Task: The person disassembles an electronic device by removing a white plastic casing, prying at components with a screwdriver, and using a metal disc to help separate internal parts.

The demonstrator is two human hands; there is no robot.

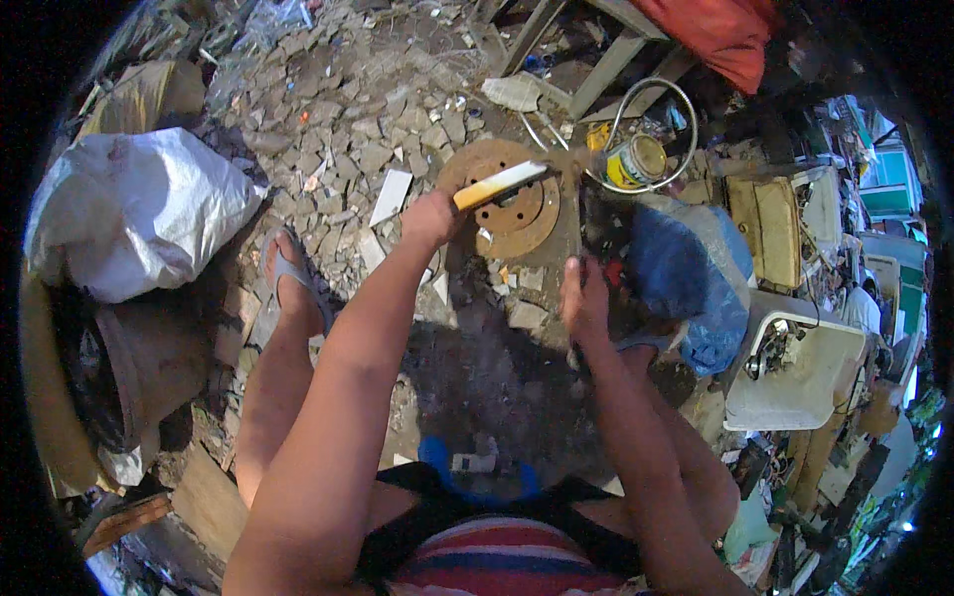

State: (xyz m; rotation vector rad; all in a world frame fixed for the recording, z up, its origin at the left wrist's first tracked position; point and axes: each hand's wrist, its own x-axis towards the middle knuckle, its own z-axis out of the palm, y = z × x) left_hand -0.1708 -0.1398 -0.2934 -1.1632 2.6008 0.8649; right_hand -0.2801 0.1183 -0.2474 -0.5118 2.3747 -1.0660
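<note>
Watching through the head cam, I've got the left hand [429, 221] wrapped tight around one end of a narrow strip [500, 185], orange-yellow close to the fist and white toward its far right end. That strip lines up over a rusty round disc [523, 221] with holes in it, out on the ground ahead of the knees, but from up here I honestly can't tell if it's touching the metal or just above it. The right hand [584, 303] is closed around a long tool [575, 214], kinda hammer-looking, its upper end just past the disc's right edge; that end is a blurry mess on my feed, so don't quote me on the shape. Ground on the far side is littered with broken tile shards [343, 124], plus one bigger white piece [391, 197] just left of the disc. Off to the left there's a fat white sack [149, 214], with a sandal [294, 268] on the left foot near it. On the far right I see a yellow can [636, 161] with a pale hoop [693, 119] curving around it, a blue plastic bag [717, 316] nearer, then a grubby pale basin [795, 392] further right, and red cloth [715, 40] way at the back.
</note>
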